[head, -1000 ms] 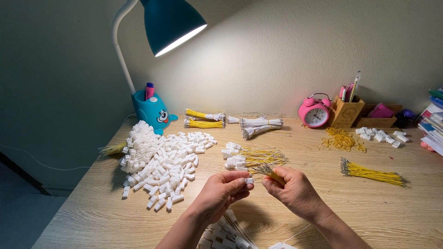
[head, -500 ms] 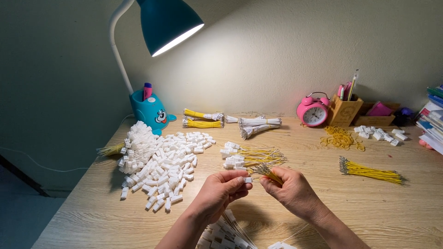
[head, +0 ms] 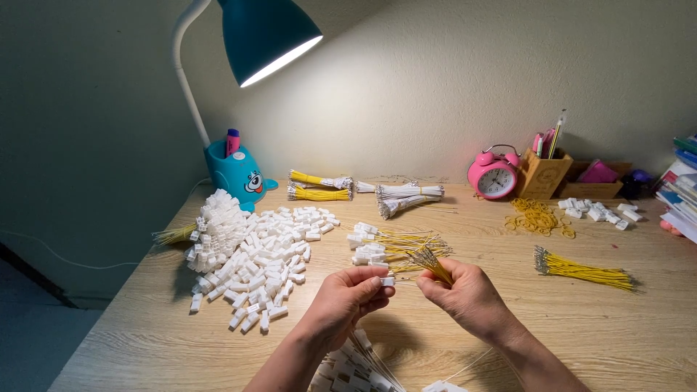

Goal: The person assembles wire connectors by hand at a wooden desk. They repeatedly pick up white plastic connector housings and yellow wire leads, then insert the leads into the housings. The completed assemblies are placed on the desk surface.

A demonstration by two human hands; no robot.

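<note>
1. Small white connector [head: 387, 281] pinched in the left hand [head: 347, 299] looked like matt plastic.
2. Yellow wires [head: 433, 264] in the right hand [head: 465, 294] showed glossy insulation and metal tips.
3. Desk [head: 581, 327] beneath both hands was smooth, pale wood grain.

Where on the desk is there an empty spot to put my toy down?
Bare wood shows between the right hand and the yellow wire bundle, and along the near right edge. Another free patch lies at the near left, below the white connector pile. The back is crowded: lamp base, wire bundles, pink clock, pencil box.
</note>
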